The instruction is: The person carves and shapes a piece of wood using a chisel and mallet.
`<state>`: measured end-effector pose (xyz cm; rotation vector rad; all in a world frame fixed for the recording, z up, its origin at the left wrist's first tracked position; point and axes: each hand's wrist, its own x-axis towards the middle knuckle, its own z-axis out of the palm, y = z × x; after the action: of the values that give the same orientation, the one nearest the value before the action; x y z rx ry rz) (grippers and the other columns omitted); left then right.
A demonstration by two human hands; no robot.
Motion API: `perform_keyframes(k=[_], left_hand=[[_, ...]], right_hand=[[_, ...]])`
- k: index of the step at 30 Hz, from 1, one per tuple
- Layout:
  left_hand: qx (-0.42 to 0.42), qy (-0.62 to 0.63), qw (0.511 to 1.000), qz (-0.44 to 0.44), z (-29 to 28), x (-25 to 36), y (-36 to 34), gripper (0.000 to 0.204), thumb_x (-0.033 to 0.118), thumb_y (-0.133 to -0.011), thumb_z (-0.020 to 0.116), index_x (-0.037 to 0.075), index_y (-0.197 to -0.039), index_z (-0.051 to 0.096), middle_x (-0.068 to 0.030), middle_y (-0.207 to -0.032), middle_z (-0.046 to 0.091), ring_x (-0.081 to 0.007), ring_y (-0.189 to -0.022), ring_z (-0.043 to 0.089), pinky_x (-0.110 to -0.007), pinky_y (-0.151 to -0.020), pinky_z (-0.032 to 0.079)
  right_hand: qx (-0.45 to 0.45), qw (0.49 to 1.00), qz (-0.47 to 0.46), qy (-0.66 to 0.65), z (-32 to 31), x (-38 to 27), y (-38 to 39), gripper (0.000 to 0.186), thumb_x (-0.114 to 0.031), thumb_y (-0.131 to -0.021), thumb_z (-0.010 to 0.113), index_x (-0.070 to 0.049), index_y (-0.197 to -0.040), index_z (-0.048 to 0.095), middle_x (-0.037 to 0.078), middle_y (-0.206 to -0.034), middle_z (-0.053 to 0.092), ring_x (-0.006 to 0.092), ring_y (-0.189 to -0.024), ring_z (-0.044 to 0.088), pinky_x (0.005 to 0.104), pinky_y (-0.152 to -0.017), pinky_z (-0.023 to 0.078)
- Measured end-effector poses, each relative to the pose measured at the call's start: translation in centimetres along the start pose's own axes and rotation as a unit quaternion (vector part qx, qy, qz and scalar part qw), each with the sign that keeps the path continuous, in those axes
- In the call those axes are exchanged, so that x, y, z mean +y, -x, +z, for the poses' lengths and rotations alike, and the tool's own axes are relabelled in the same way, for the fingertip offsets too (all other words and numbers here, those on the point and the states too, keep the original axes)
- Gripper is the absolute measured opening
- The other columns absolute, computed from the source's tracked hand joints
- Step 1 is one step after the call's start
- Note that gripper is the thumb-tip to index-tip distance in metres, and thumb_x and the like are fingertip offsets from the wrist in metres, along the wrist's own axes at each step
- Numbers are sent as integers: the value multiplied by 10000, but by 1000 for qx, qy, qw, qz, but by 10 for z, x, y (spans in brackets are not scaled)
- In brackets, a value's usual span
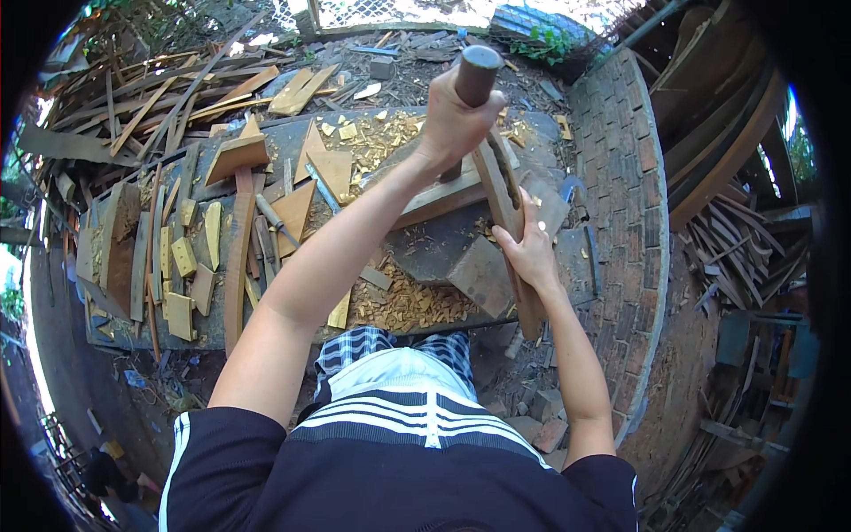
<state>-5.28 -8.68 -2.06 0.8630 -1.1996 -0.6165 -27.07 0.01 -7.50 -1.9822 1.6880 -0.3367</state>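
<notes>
My left hand (458,113) is closed round a thick dark cylindrical bar (476,82) with a flat, pale round end facing up. It is raised over the workbench; the fingers' far side and the bar's middle are hidden. On the right, my right hand (530,248) grips the edge of a long, slightly curved wooden piece (529,312) with a slot cut along its upper part. The piece slants over a squared timber (434,202) lying across the bench. Beside its lower half sits a greyish wood block (481,277).
The dark workbench (403,257) carries wood chips (408,297), a chisel-like tool (277,217), a light-blue metal strip (323,188) and several offcuts (182,257). A low brick wall (625,195) runs along the right. Scrap planks (168,102) pile up at the far left.
</notes>
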Motion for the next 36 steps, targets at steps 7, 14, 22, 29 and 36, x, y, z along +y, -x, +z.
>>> perform_keyframes(k=[7, 14, 22, 29, 36], left_hand=[[-70, 138, 980, -123, -4, 0, -17, 162, 46, -754, 678, 44, -651, 553, 8, -567, 554, -52, -467, 496, -235, -433, 398], [-159, 143, 970, -115, 1, 1, -27, 135, 54, -770, 660, 42, -670, 570, -7, -554, 564, -62, -454, 524, -227, -424, 421], [-74, -73, 994, 35, 29, 11, -9, 121, 114, -766, 660, 18, -760, 587, -48, -662, 608, -101, -559, 573, -283, -499, 470], [39, -32, 998, 44, 8, 17, -19, 194, 84, -817, 690, 46, -692, 546, 7, -581, 556, -58, -514, 513, -244, -473, 401], [86, 3, 996, 25, 12, 0, -9, 226, 52, -844, 685, 59, -664, 550, 19, -547, 537, -46, -441, 495, -218, -399, 365]], right_hand=[[-13, 1000, -13, 2, -2, 7, -2, 835, -363, -826, 667, -237, -1504, 195, 261, -1186, 624, 468, -1052, 613, 508, -924, 476], [-5, 1000, -15, -3, -4, 2, -1, 817, -361, -825, 665, -257, -1496, 211, 252, -1168, 634, 464, -1041, 619, 513, -913, 482], [6, 1000, -7, 13, 4, 4, -1, 818, -357, -828, 659, -249, -1499, 205, 269, -1154, 636, 475, -1034, 615, 508, -911, 488], [23, 999, -21, -37, 8, 9, 1, 814, -356, -834, 651, -248, -1500, 196, 294, -1084, 652, 493, -997, 619, 527, -898, 491], [-23, 998, 25, -58, 3, -5, 2, 794, -339, -841, 665, -182, -1495, 244, 235, -1334, 539, 438, -1193, 543, 473, -1003, 430]])
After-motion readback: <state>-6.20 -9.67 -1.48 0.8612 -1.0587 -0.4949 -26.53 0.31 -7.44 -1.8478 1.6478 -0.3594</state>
